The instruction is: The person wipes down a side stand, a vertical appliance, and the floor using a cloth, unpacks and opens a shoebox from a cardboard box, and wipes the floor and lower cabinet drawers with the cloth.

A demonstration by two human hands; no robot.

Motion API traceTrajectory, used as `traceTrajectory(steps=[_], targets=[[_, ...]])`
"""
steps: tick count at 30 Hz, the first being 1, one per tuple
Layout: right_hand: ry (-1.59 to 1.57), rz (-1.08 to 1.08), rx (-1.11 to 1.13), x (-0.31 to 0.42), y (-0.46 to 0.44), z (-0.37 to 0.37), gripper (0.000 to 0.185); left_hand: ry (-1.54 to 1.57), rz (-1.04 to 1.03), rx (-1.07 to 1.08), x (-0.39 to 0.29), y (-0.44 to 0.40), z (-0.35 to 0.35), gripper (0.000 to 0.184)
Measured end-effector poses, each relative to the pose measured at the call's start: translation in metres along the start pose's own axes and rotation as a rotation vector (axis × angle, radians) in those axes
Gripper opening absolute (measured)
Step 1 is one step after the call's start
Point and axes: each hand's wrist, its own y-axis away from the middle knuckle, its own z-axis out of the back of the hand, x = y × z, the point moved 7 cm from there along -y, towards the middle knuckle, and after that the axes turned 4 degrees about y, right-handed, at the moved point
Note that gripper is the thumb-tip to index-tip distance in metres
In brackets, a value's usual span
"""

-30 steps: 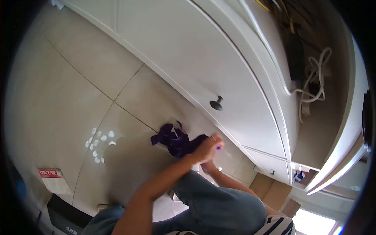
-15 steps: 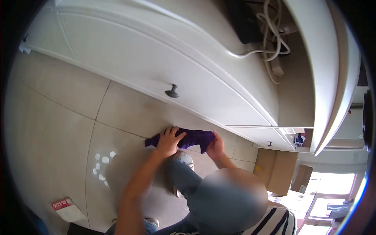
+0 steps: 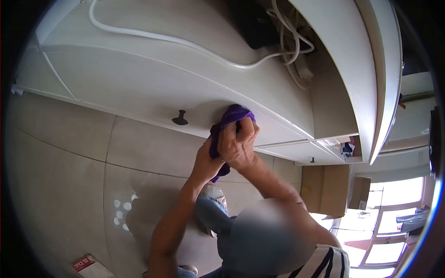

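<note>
A bunched purple cloth (image 3: 235, 112) lies against the white drawer front (image 3: 153, 88), to the right of its dark knob (image 3: 180, 117). My right hand (image 3: 238, 146) is closed on the cloth with bent fingers, its upper part at the drawer face. Just below and to the left, my left hand (image 3: 207, 162) grips the lower part of the cloth, close against the right hand. Its fingertips are partly hidden behind the cloth and the other hand. A loose end of the cloth hangs under both hands.
Above the drawer, an open shelf holds a white cable (image 3: 199, 48) and a black box (image 3: 254, 23). Cardboard boxes (image 3: 324, 190) stand at the right, near a bright window (image 3: 387, 227). A red and white packet (image 3: 90, 266) lies on the tiled floor (image 3: 60, 185).
Both hands have lifted the purple cloth from above the floor to the drawer front. Earlier it was stretched between them; now it is bunched and the hands are together. The view has shifted slightly.
</note>
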Motion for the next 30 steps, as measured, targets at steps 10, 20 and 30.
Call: traceTrajectory(steps=[10,20,30], targets=[[0.054,-0.116,0.169,-0.040,0.033,0.012,0.017,-0.181,-0.039,0.158,0.025,0.005,-0.035,0.052],[0.065,-0.167,0.344,-0.089,0.090,0.015,0.017,-0.293,-0.013,0.371,0.024,0.006,-0.075,0.051],[0.087,0.090,0.070,-0.020,0.032,-0.004,0.026,-0.065,-0.019,0.127,0.002,-0.006,-0.013,0.059]])
